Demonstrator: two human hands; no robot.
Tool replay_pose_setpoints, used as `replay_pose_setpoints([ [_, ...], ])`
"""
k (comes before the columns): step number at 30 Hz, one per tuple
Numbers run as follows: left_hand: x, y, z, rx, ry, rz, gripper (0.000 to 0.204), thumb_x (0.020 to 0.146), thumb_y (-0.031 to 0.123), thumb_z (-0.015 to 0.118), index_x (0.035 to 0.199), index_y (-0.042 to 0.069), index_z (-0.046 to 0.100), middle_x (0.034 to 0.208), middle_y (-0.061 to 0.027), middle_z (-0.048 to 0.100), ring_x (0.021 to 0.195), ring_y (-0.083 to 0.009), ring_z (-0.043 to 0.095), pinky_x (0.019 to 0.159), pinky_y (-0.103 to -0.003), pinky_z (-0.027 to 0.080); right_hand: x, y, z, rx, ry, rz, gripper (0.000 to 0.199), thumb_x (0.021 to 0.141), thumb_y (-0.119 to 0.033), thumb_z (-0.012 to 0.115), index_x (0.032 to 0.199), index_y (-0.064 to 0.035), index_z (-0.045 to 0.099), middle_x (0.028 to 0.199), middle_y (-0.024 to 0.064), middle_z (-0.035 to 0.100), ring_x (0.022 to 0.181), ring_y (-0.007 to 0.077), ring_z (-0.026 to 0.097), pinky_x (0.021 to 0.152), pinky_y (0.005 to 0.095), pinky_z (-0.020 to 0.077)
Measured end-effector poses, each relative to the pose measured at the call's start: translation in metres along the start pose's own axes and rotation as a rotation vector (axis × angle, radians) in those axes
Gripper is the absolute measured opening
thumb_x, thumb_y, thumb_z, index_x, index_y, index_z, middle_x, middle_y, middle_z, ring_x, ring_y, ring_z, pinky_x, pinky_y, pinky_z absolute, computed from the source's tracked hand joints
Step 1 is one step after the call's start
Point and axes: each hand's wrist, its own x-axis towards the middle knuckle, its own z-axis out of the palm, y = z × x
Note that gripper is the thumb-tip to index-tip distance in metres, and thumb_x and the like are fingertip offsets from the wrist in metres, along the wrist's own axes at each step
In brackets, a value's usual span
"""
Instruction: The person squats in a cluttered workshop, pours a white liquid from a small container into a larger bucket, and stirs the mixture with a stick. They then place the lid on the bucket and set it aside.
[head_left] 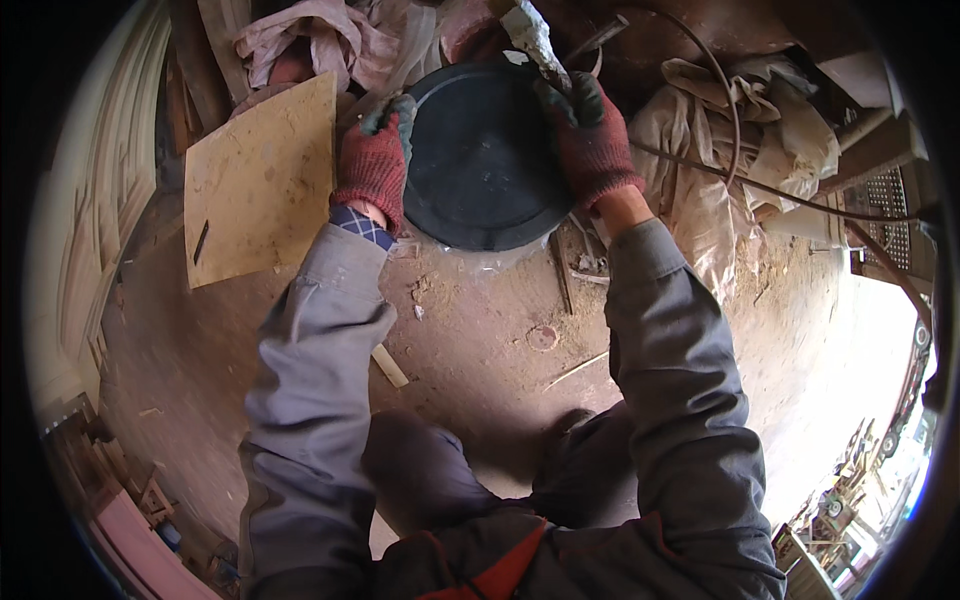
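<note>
A round black lid (pixel 487 160) lies in front of me, with clear plastic film showing under its near edge. At its left rim is my left hand (pixel 376 155), in a red knit glove with dark green fingers, closed on the edge. My right hand (pixel 590 140), gloved alike, is closed on the opposite rim. A stick-like tool crusted with white (pixel 532 42) reaches down to the right glove's fingers; whether they touch it I cannot tell. What sits beneath the lid is mostly hidden.
A dusty tan board (pixel 262 185) with a dark pen-like thing (pixel 201 243) leans at the left. Crumpled plastic sheeting (pixel 700 150) and a brown hose (pixel 790 200) lie at the right. A wood offcut (pixel 389 366) is on the dirty floor, and long boards (pixel 105 200) line the far left.
</note>
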Motion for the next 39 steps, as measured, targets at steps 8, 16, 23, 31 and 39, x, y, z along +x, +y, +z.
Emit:
replay_pose_setpoints([
  [8,0.017,0.003,-0.001,0.568,0.071,0.052,0.039,0.106,0.039,0.069,0.117,0.003,0.079,0.096,-0.0151,0.081,0.085,-0.0219,0.076,0.079,-0.038,0.058,0.004,-0.015,0.002,-0.144,-0.010,0.024,0.028,0.105,-0.032,0.070,0.122,-0.0105,0.062,0.109,0.0269,0.075,0.106,0.0522,0.069,0.084,0.0524,0.0568],
  [16,-0.011,0.018,0.018,0.392,0.126,0.074,0.038,0.100,0.028,0.078,0.128,0.004,0.075,0.107,-0.0114,0.082,0.089,-0.0193,0.077,0.082,-0.034,0.060,-0.001,-0.011,0.000,-0.032,0.003,0.084,0.025,0.104,-0.027,0.070,0.122,-0.0109,0.064,0.112,0.0215,0.075,0.109,0.0474,0.070,0.089,0.0452,0.0564],
  [23,-0.029,0.017,0.024,1.054,0.244,0.656,0.045,0.099,0.021,0.076,0.141,0.009,0.069,0.116,-0.0185,0.077,0.103,-0.0373,0.074,0.091,-0.044,0.058,-0.010,-0.021,0.000,-0.362,0.084,-0.169,0.032,0.108,-0.033,0.063,0.130,-0.0100,0.065,0.122,0.0201,0.072,0.116,0.0449,0.066,0.096,0.0525,0.0536],
  [31,-0.047,0.006,0.029,0.843,0.249,0.360,0.049,0.101,0.026,0.073,0.147,0.009,0.065,0.118,-0.0202,0.076,0.108,-0.0385,0.074,0.094,-0.047,0.057,-0.029,-0.041,-0.002,-0.442,0.065,-0.003,0.037,0.106,-0.038,0.061,0.136,-0.0147,0.064,0.129,0.0187,0.070,0.124,0.0435,0.063,0.103,0.0532,0.0517],
  [39,-0.167,0.014,-0.055,-0.078,0.134,0.419,0.038,0.106,0.004,0.068,0.143,-0.001,0.065,0.134,-0.0109,0.074,0.119,-0.0153,0.069,0.101,-0.031,0.055,-0.105,-0.037,-0.068,-0.228,0.174,-0.062,0.030,0.102,-0.018,0.066,0.130,-0.0092,0.063,0.119,0.0195,0.069,0.109,0.0443,0.068,0.089,0.0497,0.0549],
])
